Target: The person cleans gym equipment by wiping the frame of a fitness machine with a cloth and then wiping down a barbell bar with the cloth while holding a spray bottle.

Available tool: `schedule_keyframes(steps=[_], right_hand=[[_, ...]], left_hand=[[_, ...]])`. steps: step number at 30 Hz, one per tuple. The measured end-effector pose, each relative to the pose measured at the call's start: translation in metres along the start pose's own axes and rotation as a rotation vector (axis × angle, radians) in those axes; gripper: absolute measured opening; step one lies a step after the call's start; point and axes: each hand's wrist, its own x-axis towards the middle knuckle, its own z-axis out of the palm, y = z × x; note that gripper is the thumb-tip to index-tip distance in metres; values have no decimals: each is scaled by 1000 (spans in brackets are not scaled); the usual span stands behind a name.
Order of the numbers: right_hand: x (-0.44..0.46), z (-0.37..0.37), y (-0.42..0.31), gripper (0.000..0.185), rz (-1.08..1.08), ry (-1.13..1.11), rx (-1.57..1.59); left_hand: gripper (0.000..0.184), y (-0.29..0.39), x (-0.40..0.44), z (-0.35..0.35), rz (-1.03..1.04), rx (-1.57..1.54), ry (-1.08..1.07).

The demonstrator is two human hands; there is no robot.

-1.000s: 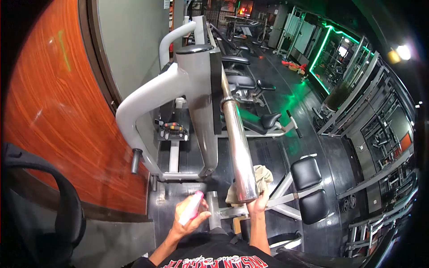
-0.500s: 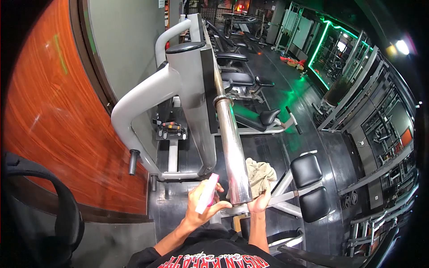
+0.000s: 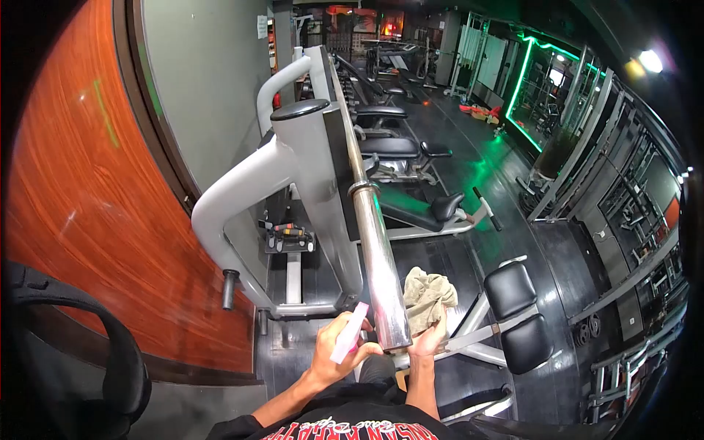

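My left hand [image 3: 331,358] is closed around a pink-and-white spray bottle [image 3: 350,334], just left of a barbell's end; most of the bottle is hidden by the fingers. The shiny metal barbell [image 3: 383,286] points toward me, its thick sleeve ending between my two hands. On the other side, my right hand [image 3: 427,342] grips a crumpled beige cloth [image 3: 427,301] from below. This cloth lies close against the right side of the sleeve; whether it touches the metal I cannot tell.
A grey rack frame [image 3: 304,176] with curved handles supports the bar on the left. Black padded seats [image 3: 511,290] stand at lower right, and benches [image 3: 389,148] line up farther back. A wood-grain panel [image 3: 125,220] fills the far left. Weight machines [image 3: 631,198] stand on the right.
The view has tilted slightly, so the rack and barbell sit lower in the picture. Both hands stay by the bar end, and the cloth appears more bunched up above my right hand.
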Motion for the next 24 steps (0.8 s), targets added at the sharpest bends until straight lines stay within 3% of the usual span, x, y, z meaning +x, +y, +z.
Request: schedule_keyframes(steps=[12, 17, 18, 19, 21, 22, 24], right_hand=[[22, 7, 4, 40, 91, -145, -10], [39, 0, -2, 41, 141, -167, -42], [43, -2, -3, 41, 156, -170, -61], [46, -3, -4, 41, 174, -182, -59], [51, -5, -7, 41, 201, -200, -77], [53, -4, -8, 41, 210, -229, -70], [59, -13, -6, 41, 219, -243, -110]], left_hand=[[41, 9, -12, 5, -113, -58, 35], [57, 9, -25, 14, -194, -100, 131], [63, 6, -23, 14, -62, 10, 168], [63, 8, -25, 17, -66, 23, 186], [63, 14, -31, 21, -53, 37, 265], [51, 18, -35, 19, -147, 97, 221], [42, 23, -38, 18, -133, 100, 234]])
